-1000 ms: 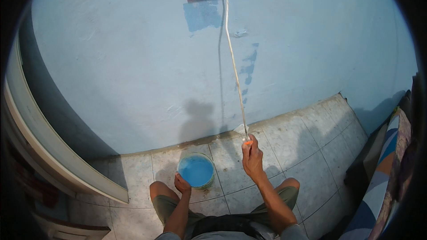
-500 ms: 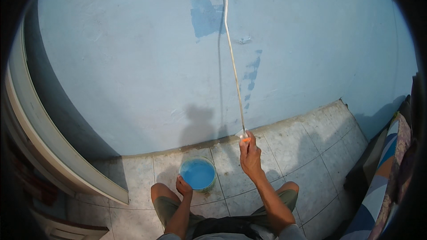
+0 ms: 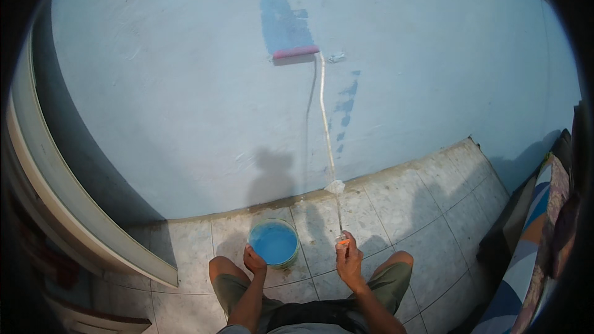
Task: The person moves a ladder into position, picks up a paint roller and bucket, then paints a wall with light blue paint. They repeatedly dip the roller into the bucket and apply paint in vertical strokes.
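Note:
My right hand [image 3: 350, 265] is closed around the orange grip of a long-handled paint roller [image 3: 325, 111], in front of my body. The pink roller sleeve [image 3: 296, 53] rests against the pale blue wall [image 3: 185, 99], at the lower end of a darker blue painted patch [image 3: 283, 21]. Left of that hand, a round bucket [image 3: 286, 264] of blue paint [image 3: 273, 244] stands on the floor. My left hand [image 3: 254, 260] grips the bucket's left rim, with some of its fingers hidden.
Pale floor tiles [image 3: 445, 204] meet the wall's base. A cream curved-looking frame [image 3: 93, 222] runs along the left. Patterned fabric [image 3: 526, 260] stands at the right. More darker blue marks [image 3: 348, 108] show on the wall right of the roller.
The roller sleeve has moved down the wall, and the blue patch now reaches above it. My right hand has drawn down toward my body. My left hand stays at the bucket.

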Demonstrator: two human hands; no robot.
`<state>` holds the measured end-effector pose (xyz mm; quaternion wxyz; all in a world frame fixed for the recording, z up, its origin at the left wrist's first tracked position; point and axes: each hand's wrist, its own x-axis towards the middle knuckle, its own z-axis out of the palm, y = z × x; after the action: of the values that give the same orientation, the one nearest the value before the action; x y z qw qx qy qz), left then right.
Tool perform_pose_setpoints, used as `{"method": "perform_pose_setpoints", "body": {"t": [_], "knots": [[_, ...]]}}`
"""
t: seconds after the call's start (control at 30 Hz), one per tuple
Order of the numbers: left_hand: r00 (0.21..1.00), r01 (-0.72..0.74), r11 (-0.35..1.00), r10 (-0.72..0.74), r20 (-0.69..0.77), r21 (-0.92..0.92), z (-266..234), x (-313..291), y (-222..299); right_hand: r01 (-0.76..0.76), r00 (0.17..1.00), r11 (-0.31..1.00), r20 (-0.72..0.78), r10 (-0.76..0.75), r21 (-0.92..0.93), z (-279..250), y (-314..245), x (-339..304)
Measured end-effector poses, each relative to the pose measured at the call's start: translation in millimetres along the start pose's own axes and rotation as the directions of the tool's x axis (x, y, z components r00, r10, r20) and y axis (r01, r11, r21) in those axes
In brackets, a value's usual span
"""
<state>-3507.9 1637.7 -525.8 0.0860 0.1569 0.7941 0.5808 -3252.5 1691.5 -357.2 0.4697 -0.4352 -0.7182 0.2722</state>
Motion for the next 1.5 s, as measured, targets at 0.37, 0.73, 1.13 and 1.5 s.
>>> {"method": "perform_pose_setpoints", "body": {"t": [0.37, 0.73, 1.13, 1.5], "knots": [[0.996, -0.073, 0.995, 0.069, -0.055, -0.071, 6, -3, 4, -0.054, 0.998, 0.995, 0.013, 0.053, 0.080, -26, -1, 63], [1.000, -0.012, 0.998, 0.011, -0.004, -0.069, 10, -3, -6, -0.077, 0.997, 0.997, 0.014, 0.077, 0.003, -34, -10, 63], [0.998, -0.055, 0.998, 0.054, -0.026, -0.020, 3, 4, -15, -0.039, 0.998, 0.998, 0.054, 0.041, -0.039, -42, -22, 81], [0.998, -0.068, 0.997, 0.068, -0.013, -0.021, 5, 5, -24, 0.033, 0.997, 0.996, 0.069, -0.027, -0.088, -53, -18, 76]]}}
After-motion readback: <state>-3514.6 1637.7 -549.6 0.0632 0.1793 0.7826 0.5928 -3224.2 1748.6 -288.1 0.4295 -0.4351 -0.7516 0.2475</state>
